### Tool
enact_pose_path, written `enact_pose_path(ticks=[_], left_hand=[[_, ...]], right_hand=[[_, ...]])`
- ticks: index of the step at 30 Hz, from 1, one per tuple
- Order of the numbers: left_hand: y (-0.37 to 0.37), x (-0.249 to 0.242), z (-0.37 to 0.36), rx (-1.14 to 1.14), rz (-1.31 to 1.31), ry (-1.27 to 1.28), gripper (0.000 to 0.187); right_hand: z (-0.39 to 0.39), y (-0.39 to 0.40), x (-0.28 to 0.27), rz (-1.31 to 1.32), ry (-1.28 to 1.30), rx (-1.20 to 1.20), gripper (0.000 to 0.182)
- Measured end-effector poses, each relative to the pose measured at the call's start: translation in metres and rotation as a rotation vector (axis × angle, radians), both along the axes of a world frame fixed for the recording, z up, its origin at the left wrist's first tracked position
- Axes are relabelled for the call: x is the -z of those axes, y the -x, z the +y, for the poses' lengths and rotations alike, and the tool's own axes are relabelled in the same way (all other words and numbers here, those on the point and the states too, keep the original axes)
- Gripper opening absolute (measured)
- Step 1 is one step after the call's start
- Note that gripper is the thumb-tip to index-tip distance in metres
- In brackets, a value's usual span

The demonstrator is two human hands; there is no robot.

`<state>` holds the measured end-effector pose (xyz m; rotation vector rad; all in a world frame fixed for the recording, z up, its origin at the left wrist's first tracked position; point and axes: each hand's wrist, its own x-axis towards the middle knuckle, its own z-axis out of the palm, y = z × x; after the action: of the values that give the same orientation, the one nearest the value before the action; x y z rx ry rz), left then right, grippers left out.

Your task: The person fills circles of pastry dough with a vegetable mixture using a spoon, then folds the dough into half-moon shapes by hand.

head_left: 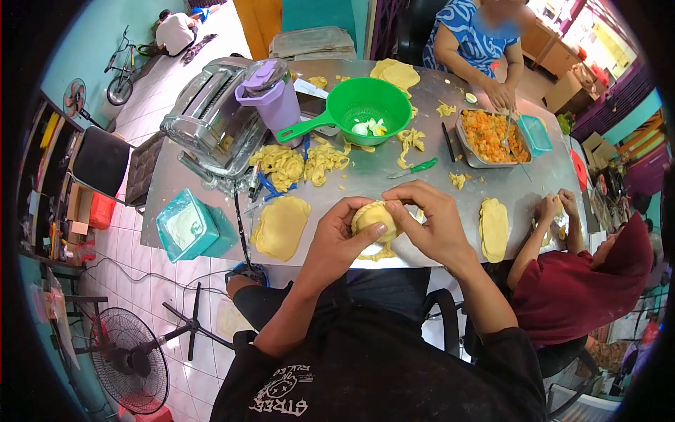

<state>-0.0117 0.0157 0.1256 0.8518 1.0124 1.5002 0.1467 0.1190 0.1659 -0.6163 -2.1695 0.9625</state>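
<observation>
Between my two hands, above the table's near edge, is a filled yellow dough pastry (368, 216) with a crimped rim. My left hand (342, 228) cups it from the left, thumb across its front. On the right, my right hand (427, 218) pinches its edge between thumb and fingers. Some flat dough (377, 252) lies beneath, partly hidden by my hands. A stack of rolled dough sheets (280, 228) rests to the left of my hands, and another dough sheet (493, 230) lies to the right.
Beyond my hands stand a green strainer (369, 105) with egg pieces, a purple tumbler (271, 105), a pasta machine (211, 116) and dough scraps (281, 165). A green-handled knife (415, 168) lies near a tray of orange filling (492, 133). A flour tub (184, 224) is left; two people work nearby.
</observation>
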Motion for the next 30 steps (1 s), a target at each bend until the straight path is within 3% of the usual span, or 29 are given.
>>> enact_pose_path(ticks=[4,6,10,16,18,20,25,30], left_hand=[[0.000,0.002,-0.001,-0.005,0.014,-0.035,0.033],[0.000,0.001,-0.002,-0.002,0.012,-0.012,0.034],[0.001,0.001,-0.003,-0.008,0.010,0.002,0.034],[0.003,0.004,-0.006,-0.083,0.007,-0.010,0.037],[0.002,0.003,-0.009,-0.085,-0.010,0.005,0.038],[0.003,0.003,-0.009,-0.084,0.007,-0.006,0.038],[0.002,0.006,-0.009,-0.048,0.048,0.037,0.037],[0.002,0.004,-0.010,-0.060,0.038,0.048,0.036]], right_hand=[[0.000,-0.001,0.001,-0.067,0.068,-0.006,0.013],[-0.002,0.001,0.004,-0.063,-0.079,0.037,0.012],[-0.003,0.003,0.005,-0.086,-0.059,0.055,0.013],[0.000,0.002,0.008,0.046,-0.057,-0.035,0.016],[-0.001,0.001,0.007,0.035,0.160,-0.030,0.016],[-0.002,0.000,0.006,-0.027,0.201,-0.007,0.017],[-0.006,0.005,0.012,-0.030,-0.157,0.026,0.014],[-0.005,0.002,0.006,-0.015,-0.056,0.004,0.015]])
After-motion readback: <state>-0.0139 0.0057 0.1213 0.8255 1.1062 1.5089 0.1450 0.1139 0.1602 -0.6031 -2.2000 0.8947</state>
